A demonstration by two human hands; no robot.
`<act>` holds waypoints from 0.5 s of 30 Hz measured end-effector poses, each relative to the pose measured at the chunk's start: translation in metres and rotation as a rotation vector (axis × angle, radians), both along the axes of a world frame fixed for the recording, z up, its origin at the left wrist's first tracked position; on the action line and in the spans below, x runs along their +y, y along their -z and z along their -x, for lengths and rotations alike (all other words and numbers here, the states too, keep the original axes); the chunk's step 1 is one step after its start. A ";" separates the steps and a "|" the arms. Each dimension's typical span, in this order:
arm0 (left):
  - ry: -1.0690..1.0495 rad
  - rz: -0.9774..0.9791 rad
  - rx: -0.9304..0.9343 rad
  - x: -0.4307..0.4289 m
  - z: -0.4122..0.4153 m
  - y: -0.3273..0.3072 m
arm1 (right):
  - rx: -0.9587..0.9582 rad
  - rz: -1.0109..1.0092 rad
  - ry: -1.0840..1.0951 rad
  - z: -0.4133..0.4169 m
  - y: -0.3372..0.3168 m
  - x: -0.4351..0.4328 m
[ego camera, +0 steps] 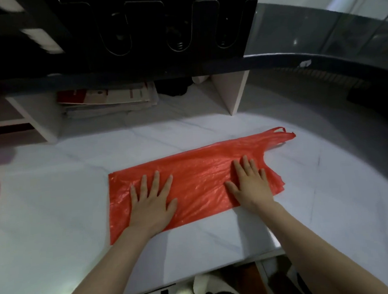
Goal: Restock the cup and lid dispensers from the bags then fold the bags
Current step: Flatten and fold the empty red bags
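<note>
I have both hands flat, fingers straight and spread, pressing the red plastic bag (200,181) onto the white desk (56,225). Left hand (152,201) covers the bag's near-left part; right hand (250,184) lies toward its handle end. Handles point to the desk's far-right edge. Beyond, the black cup dispenser (157,34) stands on a raised shelf.

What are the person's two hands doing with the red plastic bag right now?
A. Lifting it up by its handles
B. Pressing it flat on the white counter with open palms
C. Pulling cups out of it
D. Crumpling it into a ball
B: the left hand and the right hand both lie with straight, spread fingers on the red bag, which is spread flat on the white counter.
</note>
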State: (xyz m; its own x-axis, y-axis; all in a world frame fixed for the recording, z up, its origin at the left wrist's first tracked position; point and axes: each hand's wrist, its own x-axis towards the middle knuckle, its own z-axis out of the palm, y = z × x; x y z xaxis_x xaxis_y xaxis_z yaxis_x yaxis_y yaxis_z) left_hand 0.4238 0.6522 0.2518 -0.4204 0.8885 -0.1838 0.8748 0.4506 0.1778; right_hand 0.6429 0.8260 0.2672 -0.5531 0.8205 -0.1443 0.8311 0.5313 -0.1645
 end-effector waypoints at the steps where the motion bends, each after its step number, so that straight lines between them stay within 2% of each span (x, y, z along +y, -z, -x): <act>1: -0.005 0.001 -0.068 0.002 0.005 -0.002 | 0.036 -0.038 -0.051 0.008 -0.002 -0.005; 3: -0.025 -0.053 -0.107 0.006 0.014 -0.008 | 0.096 -0.056 -0.266 0.029 -0.005 -0.017; 6: -0.089 -0.142 0.025 0.012 0.023 -0.010 | 0.136 -0.031 -0.459 0.059 -0.006 -0.024; 10: -0.161 -0.059 0.075 0.021 0.022 0.002 | 0.133 -0.038 -0.492 0.078 -0.005 -0.009; 15: -0.170 0.001 0.119 0.024 0.025 0.007 | -0.009 -0.020 -0.429 0.087 -0.003 0.032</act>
